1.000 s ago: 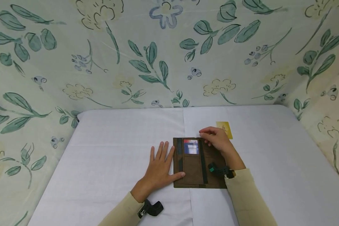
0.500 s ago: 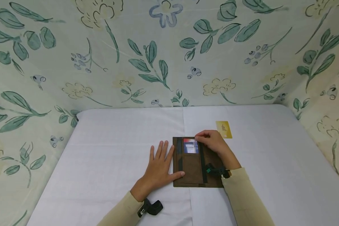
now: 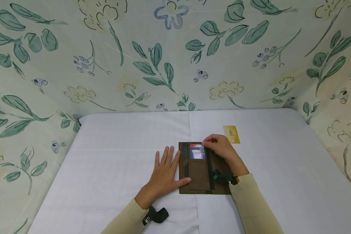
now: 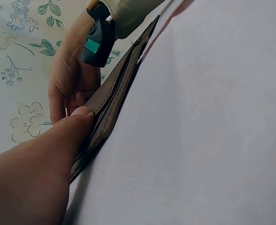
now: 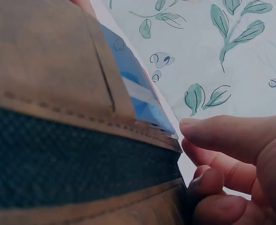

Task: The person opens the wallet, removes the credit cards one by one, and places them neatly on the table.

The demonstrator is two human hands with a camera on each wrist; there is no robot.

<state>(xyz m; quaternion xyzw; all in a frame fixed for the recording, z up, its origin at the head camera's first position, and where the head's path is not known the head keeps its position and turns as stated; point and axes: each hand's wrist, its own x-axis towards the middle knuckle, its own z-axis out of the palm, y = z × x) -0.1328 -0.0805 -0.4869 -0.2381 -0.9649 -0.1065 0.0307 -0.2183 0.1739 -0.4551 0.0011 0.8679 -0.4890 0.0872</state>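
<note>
A brown wallet (image 3: 199, 177) lies unfolded on the white cloth, dark bands along its pockets. Its upper slot holds a blue, white and red card (image 3: 197, 152), whose edge (image 5: 149, 101) also shows in the right wrist view. My left hand (image 3: 163, 175) lies flat with spread fingers at the wallet's left side, the thumb resting on its lower left part. At the card's top right corner, my right hand (image 3: 220, 148) pinches with thumb (image 5: 199, 127) and forefinger, the other fingers curled. Beyond that hand lies a yellow card (image 3: 232, 134), partly covered by it in the head view.
White cloth (image 3: 120, 146) covers the table on all sides of the wallet. Behind rises a floral curtain (image 3: 163, 65), which also closes in both sides. Each wrist carries a small black camera, like the left one (image 3: 158, 215).
My right hand has moved slightly left and down, from above the wallet's top edge to the card's corner, and has stayed there since. My left hand has kept its place.
</note>
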